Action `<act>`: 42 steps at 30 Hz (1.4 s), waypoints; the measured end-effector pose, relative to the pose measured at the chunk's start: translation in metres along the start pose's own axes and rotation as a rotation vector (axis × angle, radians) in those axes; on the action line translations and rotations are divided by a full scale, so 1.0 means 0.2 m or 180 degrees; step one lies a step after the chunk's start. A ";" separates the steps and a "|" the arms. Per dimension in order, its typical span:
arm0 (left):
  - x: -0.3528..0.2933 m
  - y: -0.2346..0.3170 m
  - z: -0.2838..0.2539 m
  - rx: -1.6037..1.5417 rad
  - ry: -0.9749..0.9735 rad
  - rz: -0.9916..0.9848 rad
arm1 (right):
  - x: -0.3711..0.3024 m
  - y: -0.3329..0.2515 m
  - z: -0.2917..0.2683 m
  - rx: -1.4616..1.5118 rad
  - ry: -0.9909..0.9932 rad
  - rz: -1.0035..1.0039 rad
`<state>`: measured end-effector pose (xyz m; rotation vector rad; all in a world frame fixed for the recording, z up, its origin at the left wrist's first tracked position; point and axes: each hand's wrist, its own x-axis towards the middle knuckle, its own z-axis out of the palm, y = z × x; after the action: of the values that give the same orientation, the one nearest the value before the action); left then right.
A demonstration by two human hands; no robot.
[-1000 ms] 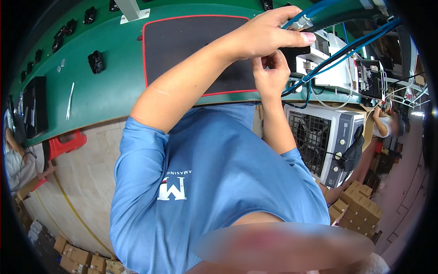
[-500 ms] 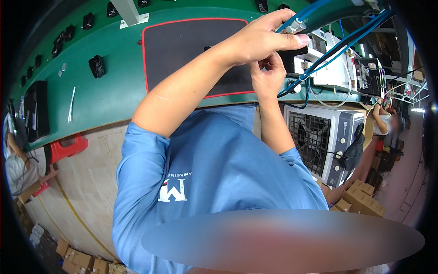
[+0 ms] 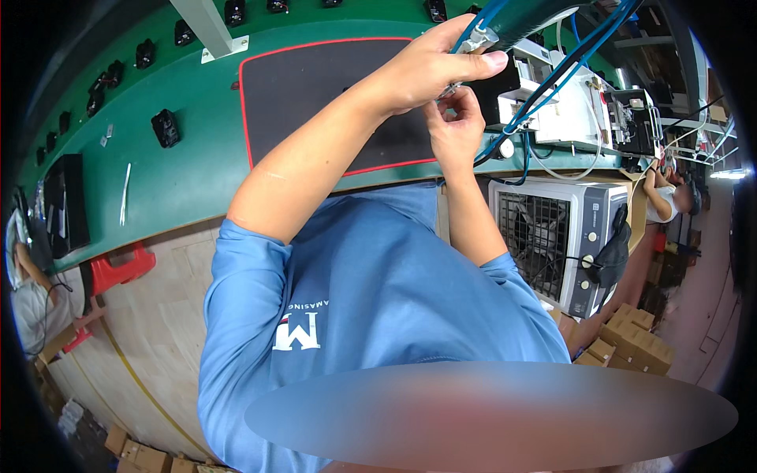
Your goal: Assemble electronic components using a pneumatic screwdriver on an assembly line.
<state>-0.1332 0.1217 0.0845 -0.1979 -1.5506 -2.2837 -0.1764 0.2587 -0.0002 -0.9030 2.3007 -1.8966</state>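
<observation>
Handwork, seemingly mid-course, remainder unseen: left hand (image 3: 432,72) half-curled at silver metal fitting (image 3: 480,38) with blue tubing (image 3: 479,16), right of black red-edged rectangular mat (image 3: 296,94); right hand (image 3: 457,130) loosely curled nearer; both holds indeterminable.

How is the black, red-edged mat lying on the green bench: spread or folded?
The mat is spread flat: its red border outlines a broad, unfolded surface. The left forearm hides part of it.
</observation>
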 end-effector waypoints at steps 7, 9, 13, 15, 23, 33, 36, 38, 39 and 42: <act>-0.01 0.01 -0.02 -0.0272 -0.0075 -0.0334 | -0.01 -0.04 0.00 -0.0246 -0.0014 -0.0059; -0.01 0.01 -0.03 -0.0323 -0.0135 -0.0465 | 0.00 -0.03 0.00 -0.0439 0.0002 -0.0208; -0.02 0.03 -0.02 0.0105 -0.0178 -0.0122 | 0.00 -0.04 0.02 -0.0365 0.0191 -0.0179; -0.03 0.03 -0.04 -0.0002 -0.0076 -0.0266 | -0.01 -0.04 0.03 -0.0306 0.0143 -0.0162; -0.04 0.06 -0.06 -0.0115 -0.0092 -0.0260 | -0.05 -0.15 -0.06 -0.0796 -0.0494 0.0071; -0.03 0.01 -0.09 0.0053 -0.0028 -0.0292 | -0.04 -0.04 -0.06 -0.0594 -0.0552 -0.0138; -0.04 0.01 -0.06 0.0000 -0.0044 -0.0190 | -0.02 -0.03 0.01 -0.0769 -0.0144 -0.0397; -0.04 0.01 -0.05 -0.0009 -0.0047 -0.0176 | -0.02 0.00 0.02 -0.0691 -0.0096 -0.0376; -0.03 0.01 -0.05 -0.0034 -0.0041 -0.0145 | -0.02 0.01 0.03 -0.0628 -0.0061 -0.0366; -0.03 0.00 -0.07 0.0013 -0.0121 -0.0189 | -0.04 0.05 0.04 -0.0987 -0.0259 -0.0086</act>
<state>-0.1261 0.1097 0.0760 -0.1978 -1.6002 -2.3348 -0.1717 0.2554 -0.0138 -1.0205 2.5879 -1.5026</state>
